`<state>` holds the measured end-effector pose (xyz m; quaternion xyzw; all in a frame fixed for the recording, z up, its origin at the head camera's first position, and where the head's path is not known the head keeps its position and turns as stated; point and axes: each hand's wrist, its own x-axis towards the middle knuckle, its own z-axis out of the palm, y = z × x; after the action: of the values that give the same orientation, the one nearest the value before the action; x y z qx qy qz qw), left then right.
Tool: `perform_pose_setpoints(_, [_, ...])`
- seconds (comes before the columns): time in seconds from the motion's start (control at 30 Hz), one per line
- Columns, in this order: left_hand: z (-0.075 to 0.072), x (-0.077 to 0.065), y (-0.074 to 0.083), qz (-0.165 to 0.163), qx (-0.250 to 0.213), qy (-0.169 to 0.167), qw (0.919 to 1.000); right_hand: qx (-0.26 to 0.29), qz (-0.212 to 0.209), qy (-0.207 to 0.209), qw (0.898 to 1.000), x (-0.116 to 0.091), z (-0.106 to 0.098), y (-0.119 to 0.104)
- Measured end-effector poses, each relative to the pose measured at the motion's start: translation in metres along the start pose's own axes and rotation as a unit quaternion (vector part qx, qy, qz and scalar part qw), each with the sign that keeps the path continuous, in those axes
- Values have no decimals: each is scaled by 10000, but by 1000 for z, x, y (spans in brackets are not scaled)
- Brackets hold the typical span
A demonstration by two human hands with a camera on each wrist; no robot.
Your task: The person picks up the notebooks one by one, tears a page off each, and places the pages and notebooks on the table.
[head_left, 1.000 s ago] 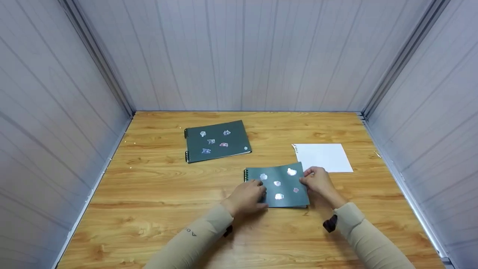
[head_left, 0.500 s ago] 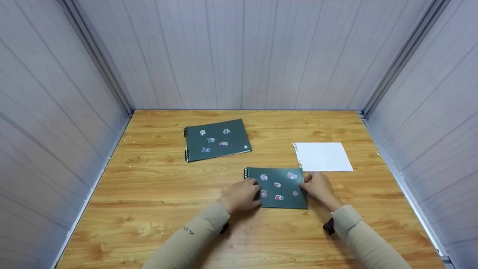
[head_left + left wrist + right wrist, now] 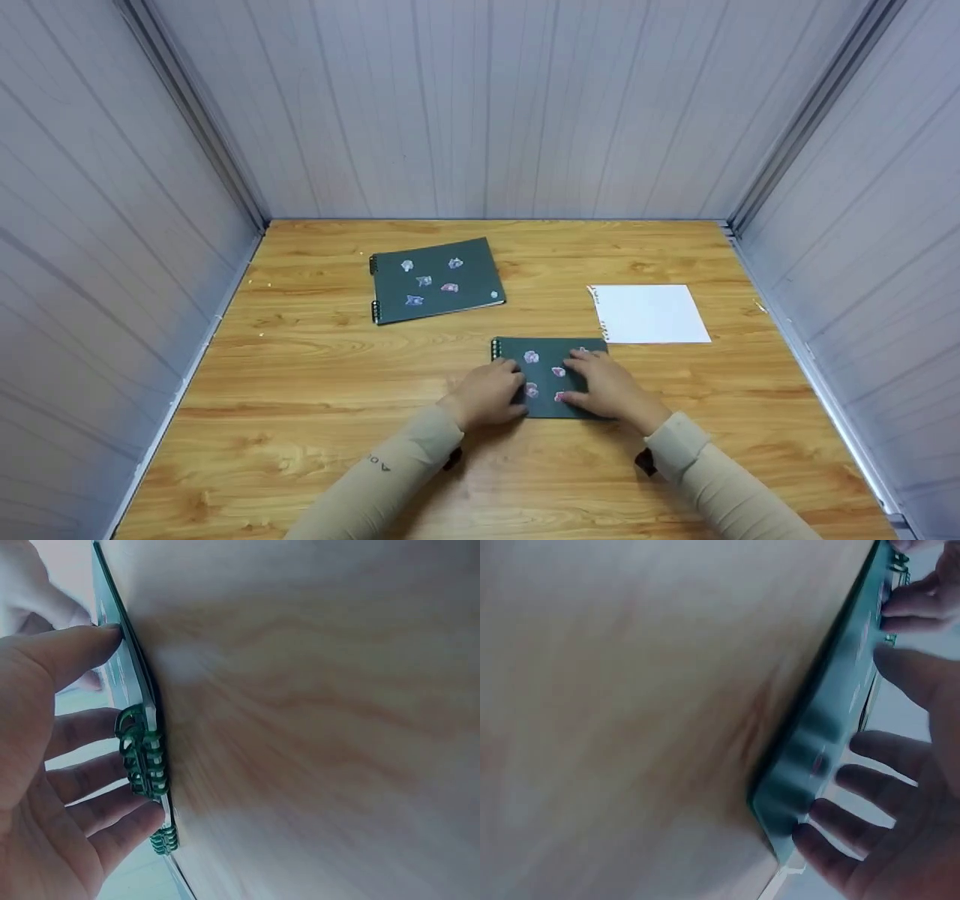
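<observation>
Near book (image 3: 545,381) touched from both sides

We see the near book lying flat on the table (image 3: 322,405), both hands on it. The left hand (image 3: 487,395) is loosely spread at the bound side, thumb on top and fingers by the coil (image 3: 142,750); we see no firm hold. The right hand (image 3: 609,386) is unclenched too, fingers stretched across the other half, grasping nothing.

As we judge it, a sideways push could make the book slide, since neither hand clasps it. Its far right corner sits right by the sheet (image 3: 654,313), and we cannot tell whether they touch; such a slide might shift or crease the sheet. Hard pressure from the left fingers could bend the coil or make pages catch in it. Dragging fingertips over the stickers (image 3: 531,357) could lift their edges.

The table shows a yellow-brown wood grain, with a few pale specks (image 3: 261,334) toward its left side. Beyond the near book and to its left lies the far book (image 3: 436,274), turned slightly askew. Around us we see pale panelled walls (image 3: 480,112) at the back, left and right, with grey posts (image 3: 196,112) where they meet.
</observation>
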<state>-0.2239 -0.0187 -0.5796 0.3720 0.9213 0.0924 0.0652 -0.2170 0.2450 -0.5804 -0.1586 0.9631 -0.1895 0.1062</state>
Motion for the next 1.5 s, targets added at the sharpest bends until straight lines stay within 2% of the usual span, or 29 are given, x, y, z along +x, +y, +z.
perform_pose_setpoints(0.1, [-2,0,-1,128,-97,2,9999,-154,213,-143,9996,-5,-1,-3])
perform_pose_setpoints(0.27, [-5,-1,-6,345,-259,111,9990,-126,458,-89,9988,-15,-6,1])
perform_pose_setpoints(0.4, [-9,-2,-13,298,-414,289,9983,-101,550,-64,9984,-23,-12,11])
perform_pose_setpoints(0.47, [-12,-2,-18,116,-510,353,9980,-58,593,-44,9982,-27,-16,18])
perform_pose_setpoints(0.63, [-21,-6,-42,-601,-741,391,9947,124,757,-66,9970,-34,-28,39])
perform_pose_setpoints(0.83, [-32,-11,-84,-1260,-764,562,9875,285,930,-111,9952,-41,-45,67])
perform_pose_setpoints(1.1, [-49,-15,-137,-2206,-503,546,9725,386,1095,-292,9928,-50,-61,95])
perform_pose_setpoints(1.3, [-53,-15,-161,-2621,-488,454,9627,379,1128,-334,9923,-55,-68,107])
perform_pose_setpoints(1.5, [-49,-16,-174,-2765,-662,299,9583,274,1235,-343,9914,-53,-70,103])
